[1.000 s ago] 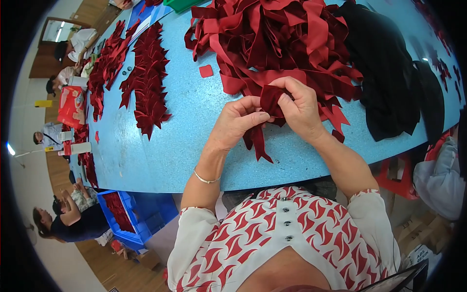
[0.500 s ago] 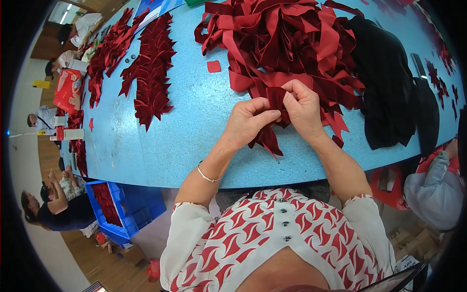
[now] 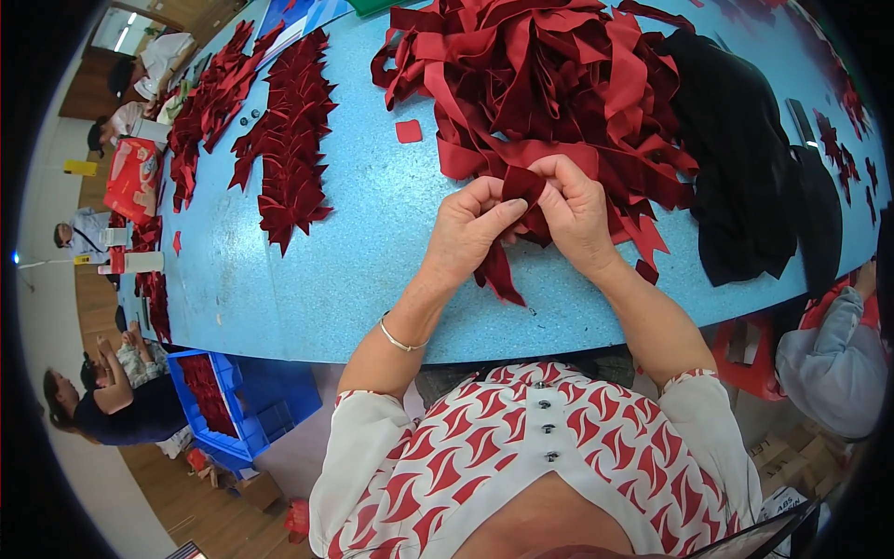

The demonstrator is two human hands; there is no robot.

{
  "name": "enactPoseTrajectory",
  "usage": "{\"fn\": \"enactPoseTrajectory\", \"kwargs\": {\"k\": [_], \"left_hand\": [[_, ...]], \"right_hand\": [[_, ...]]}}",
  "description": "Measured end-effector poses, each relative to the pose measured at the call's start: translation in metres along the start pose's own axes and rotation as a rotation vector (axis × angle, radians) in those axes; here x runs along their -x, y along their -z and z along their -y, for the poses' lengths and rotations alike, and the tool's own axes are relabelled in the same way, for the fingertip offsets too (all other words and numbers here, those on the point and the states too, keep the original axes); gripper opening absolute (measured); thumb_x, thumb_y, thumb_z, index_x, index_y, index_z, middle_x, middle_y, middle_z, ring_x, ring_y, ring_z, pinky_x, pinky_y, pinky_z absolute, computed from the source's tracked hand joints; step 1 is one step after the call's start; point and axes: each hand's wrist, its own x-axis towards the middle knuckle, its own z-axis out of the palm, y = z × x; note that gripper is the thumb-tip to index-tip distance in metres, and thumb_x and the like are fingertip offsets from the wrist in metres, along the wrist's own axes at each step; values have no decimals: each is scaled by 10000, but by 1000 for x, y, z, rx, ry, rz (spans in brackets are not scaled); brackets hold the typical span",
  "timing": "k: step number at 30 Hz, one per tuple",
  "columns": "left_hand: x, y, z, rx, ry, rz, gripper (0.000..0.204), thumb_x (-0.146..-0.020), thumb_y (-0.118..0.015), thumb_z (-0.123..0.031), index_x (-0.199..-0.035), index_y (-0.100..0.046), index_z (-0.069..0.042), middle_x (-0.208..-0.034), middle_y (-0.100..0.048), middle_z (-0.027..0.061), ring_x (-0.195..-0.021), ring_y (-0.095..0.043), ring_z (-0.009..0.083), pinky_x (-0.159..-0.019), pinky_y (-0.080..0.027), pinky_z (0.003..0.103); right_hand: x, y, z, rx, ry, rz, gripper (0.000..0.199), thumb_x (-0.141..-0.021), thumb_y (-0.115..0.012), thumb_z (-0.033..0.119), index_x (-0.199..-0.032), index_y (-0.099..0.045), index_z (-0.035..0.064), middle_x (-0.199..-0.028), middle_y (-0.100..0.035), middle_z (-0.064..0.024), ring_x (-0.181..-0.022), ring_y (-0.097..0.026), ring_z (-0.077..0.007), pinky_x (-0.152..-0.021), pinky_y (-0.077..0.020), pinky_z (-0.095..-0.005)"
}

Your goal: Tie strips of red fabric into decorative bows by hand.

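Note:
Between my two hands is a dark red velvet ribbon [image 3: 523,186], folded over at the top, with one tail hanging below toward the table's near edge. My left hand [image 3: 468,226] pinches its left side, thumb lying across the front. On the other side my right hand [image 3: 575,210] grips it with thumb and bent fingers. How the folds lie behind my fingers is hidden. Just beyond my hands rises a big tangled heap of red ribbons [image 3: 540,84]. To the left lies a long row of overlapping ribbon pieces with notched ends [image 3: 296,140].
The blue table [image 3: 372,270] also carries a small red square [image 3: 409,131], a black cloth [image 3: 731,158] on the right and more ribbons [image 3: 219,88] at far left. Blue crates [image 3: 244,401] stand beside the table's near left edge. Other people sit at left and right.
Both hands have shifted the ribbon slightly; its upper fold now tips over to the right and my left thumb has moved up onto it. The tail has swung a little left.

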Motion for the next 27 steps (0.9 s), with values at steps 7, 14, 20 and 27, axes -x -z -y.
{"fn": "enactPoseTrajectory", "kwargs": {"k": [7, 14, 20, 27], "left_hand": [[46, 31, -25, -28, 21, -36, 102, -811, -587, -110, -829, -600, -10, -689, -580, 6, -593, -522, 64, -536, -434, 206], [97, 46, -34, -241, -2, 226, 139, -766, -636, -154, -789, -598, -23, -661, -545, 0, -582, -494, 60, -525, -408, 225], [58, 50, -36, -170, 19, 45, 142, -739, -648, -129, -803, -603, -11, -695, -565, 10, -642, -521, 75, -568, -417, 225], [13, 35, -13, 150, -3, -98, 117, -779, -626, -105, -844, -591, -15, -731, -588, 17, -629, -534, 80, -576, -435, 217]], "right_hand": [[13, -27, 46, -245, -163, 111, 160, -834, -480, 44, -958, -553, -24, -892, -579, -19, -797, -535, -75, -712, -428, -205], [59, -55, 66, -102, -359, 282, 108, -833, -531, 88, -875, -565, -5, -773, -548, 19, -740, -488, -49, -661, -396, -182], [23, -54, 23, -476, -325, 2, 208, -881, -517, 216, -930, -563, 19, -838, -567, -38, -765, -534, -103, -679, -441, -246], [2, -14, 6, -728, -445, 150, 252, -879, -505, 234, -1011, -527, 20, -820, -565, -40, -778, -559, -136, -667, -476, -280]]}}
